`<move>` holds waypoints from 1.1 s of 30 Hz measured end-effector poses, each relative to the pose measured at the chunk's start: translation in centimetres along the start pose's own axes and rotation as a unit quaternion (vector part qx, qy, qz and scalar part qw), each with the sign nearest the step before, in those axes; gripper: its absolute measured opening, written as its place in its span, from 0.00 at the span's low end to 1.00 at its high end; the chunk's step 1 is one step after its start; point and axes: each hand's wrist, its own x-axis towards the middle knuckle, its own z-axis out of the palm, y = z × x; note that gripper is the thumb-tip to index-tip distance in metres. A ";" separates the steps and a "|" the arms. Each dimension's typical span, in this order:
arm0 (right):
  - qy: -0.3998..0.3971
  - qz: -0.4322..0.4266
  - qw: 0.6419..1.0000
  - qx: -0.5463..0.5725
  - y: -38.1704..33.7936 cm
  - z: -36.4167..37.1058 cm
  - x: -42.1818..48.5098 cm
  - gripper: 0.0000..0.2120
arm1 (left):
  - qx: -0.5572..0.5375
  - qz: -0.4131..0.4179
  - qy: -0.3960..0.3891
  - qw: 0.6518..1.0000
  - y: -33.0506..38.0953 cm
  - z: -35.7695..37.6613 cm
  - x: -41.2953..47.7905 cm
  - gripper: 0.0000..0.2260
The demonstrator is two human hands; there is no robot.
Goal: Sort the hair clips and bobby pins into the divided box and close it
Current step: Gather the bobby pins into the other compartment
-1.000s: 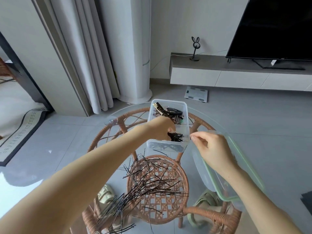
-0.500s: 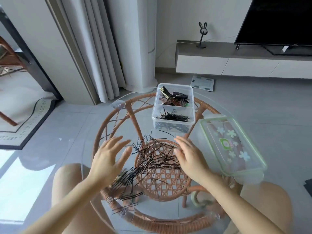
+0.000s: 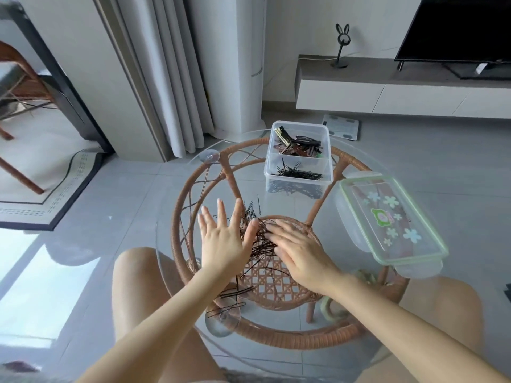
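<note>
Both hands lie flat, fingers straight, on the round glass bench [image 3: 249,189]. The left hand [image 3: 224,239] and the right hand [image 3: 298,250] press in from either side on a loose pile of black bobby pins [image 3: 260,240]. Further back stands the clear divided box [image 3: 269,172], with hair clips [image 3: 298,145] in its far compartment and more pins in the near one. Its flowered lid [image 3: 387,222] lies just right of the box.

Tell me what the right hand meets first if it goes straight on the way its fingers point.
The bobby pin heap: the right hand's fingers point far-left and appear to lie on its edge. Just beyond the heap is the left hand, likely met next.
</note>
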 end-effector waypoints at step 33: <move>0.334 0.234 0.829 0.384 -5.8 2.0 0.8 0.13 | -0.066 -0.056 0.028 0.996 0.8 -0.1 -8.6 0.38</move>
